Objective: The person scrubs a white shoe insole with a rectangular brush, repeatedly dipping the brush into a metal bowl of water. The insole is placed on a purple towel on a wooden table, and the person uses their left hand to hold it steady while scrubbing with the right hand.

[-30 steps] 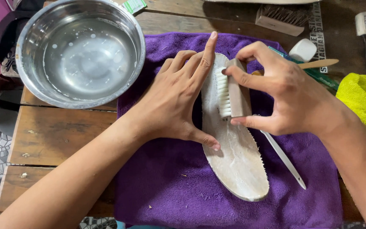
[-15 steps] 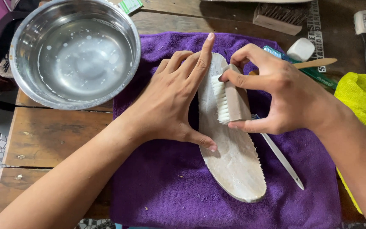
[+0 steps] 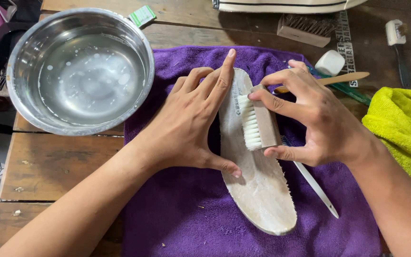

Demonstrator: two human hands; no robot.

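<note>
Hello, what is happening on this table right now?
A person is scrubbing a pale shoe insole that lies on a purple towel. The left hand presses the insole flat, while the right hand holds a small white-bristled brush against it. A steel bowl of soapy water stands to the left, and a yellow cloth lies on the right.

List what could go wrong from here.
1. The left hand pins the insole only near its top; the free lower end could swing on the purple towel.
2. The brush in the right hand may scrape the left fingertips.
3. The water bowl sits close to the left forearm and could be bumped.
</note>
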